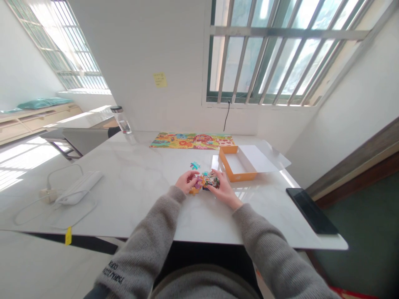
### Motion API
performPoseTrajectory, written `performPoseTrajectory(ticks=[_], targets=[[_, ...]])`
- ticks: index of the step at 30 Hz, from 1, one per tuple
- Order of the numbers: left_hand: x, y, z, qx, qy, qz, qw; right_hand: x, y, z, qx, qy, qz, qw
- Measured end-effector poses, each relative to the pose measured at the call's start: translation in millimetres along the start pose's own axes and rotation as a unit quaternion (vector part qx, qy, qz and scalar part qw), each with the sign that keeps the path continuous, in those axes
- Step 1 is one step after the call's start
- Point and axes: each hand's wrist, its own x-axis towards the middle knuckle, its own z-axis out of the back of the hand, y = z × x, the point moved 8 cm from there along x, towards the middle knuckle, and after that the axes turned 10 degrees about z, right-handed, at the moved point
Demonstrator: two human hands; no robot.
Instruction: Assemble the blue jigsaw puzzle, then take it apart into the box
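Colourful jigsaw pieces lie between my hands on the white marbled table (pixel 140 187). My left hand (pixel 186 182) has its fingers curled round purple and orange puzzle pieces (pixel 195 189). On the other side, my right hand (pixel 222 189) grips a stack of puzzle pieces (pixel 212 180) with striped edges between thumb and fingers. A teal puzzle piece (pixel 195 165) rests on the table just beyond my left hand. Further back lies a long, colourful animal picture (pixel 190 141).
An open orange box (pixel 230 166) and a translucent sheet (pixel 269 155) sit right of my hands. A black tablet (pixel 308 209) lies at the right edge. On the left are a white power strip (pixel 79 189) with cables and a clear bottle (pixel 122 121).
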Motion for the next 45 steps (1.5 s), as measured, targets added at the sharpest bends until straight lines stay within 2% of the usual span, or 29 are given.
performPoseTrajectory(ticks=[3, 6, 8, 10, 12, 15, 18, 20, 22, 27, 29, 31, 34, 36, 38, 40, 43, 45], targets=[[-5.7, -7.9, 2.3, 0.122, -0.043, -0.056, 0.99, -0.8, 1.0, 1.1, -0.012, -0.006, 0.006, 1.0], [-6.6, -11.3, 14.2, 0.209, -0.113, -0.059, 0.97, -1.8, 3.5, 2.2, -0.016, -0.005, 0.007, 1.0], [-4.9, -9.0, 24.3, 0.212, -0.154, -0.035, 0.964, -2.0, 6.9, 2.9, -0.01, -0.005, 0.012, 1.0], [-1.6, -2.2, 31.2, 0.158, -0.167, 0.003, 0.973, -1.7, 10.7, 3.7, -0.001, -0.007, 0.018, 1.0], [2.7, 6.2, 30.6, 0.072, -0.14, 0.04, 0.987, -1.2, 13.0, 4.8, 0.005, -0.013, 0.022, 1.0], [6.5, 12.2, 18.1, -0.016, -0.061, 0.066, 0.996, -0.5, 12.6, 5.6, 0.003, -0.024, 0.024, 0.999], [4.8, 15.1, 0.2, -0.024, 0.023, 0.077, 0.996, -0.4, 8.3, 4.5, -0.003, -0.028, 0.021, 0.999], [1.9, 15.6, -9.4, 0.001, 0.058, 0.073, 0.996, -0.8, 6.0, 3.3, -0.005, -0.026, 0.02, 0.999], [-0.3, 12.4, -12.8, 0.053, 0.055, 0.048, 0.996, -1.2, 5.3, 2.2, -0.004, -0.022, 0.023, 0.999], [-4.1, -5.4, -6.7, 0.182, -0.016, -0.028, 0.983, -1.6, 4.3, 4.4, 0.002, -0.038, 0.013, 0.999], [-5.0, -8.4, -4.6, 0.2, -0.03, -0.03, 0.979, -1.5, 2.7, 6.2, 0.004, -0.054, 0.003, 0.999], [-5.7, -7.8, -7.8, 0.204, -0.016, -0.021, 0.979, -1.1, 1.3, 5.8, 0.007, -0.058, -0.002, 0.998], [-7.2, -8.9, -15.8, 0.198, 0.008, -0.025, 0.98, -0.4, 1.0, 1.2, 0.031, -0.038, -0.004, 0.999], [-7.4, -12.3, -14.2, 0.194, -0.012, -0.031, 0.98, -0.1, 3.1, -0.6, 0.048, -0.026, 0.001, 0.999], [-6.4, -14.4, -7.8, 0.173, -0.04, -0.022, 0.984, 0.0, 7.2, -0.1, 0.048, -0.02, 0.011, 0.999], [-4.9, -14.4, -2.4, 0.105, -0.044, -0.005, 0.994, -0.5, 11.6, 1.3, 0.036, -0.015, 0.022, 0.999], [-3.4, -10.8, -2.2, -0.026, -0.013, 0.022, 0.999, -3.0, 15.8, 3.9, 0.01, -0.01, 0.037, 0.999], [-3.1, -6.2, -5.5, -0.068, 0.008, 0.046, 0.997, -5.6, 16.5, 6.4, -0.016, -0.009, 0.044, 0.999]])
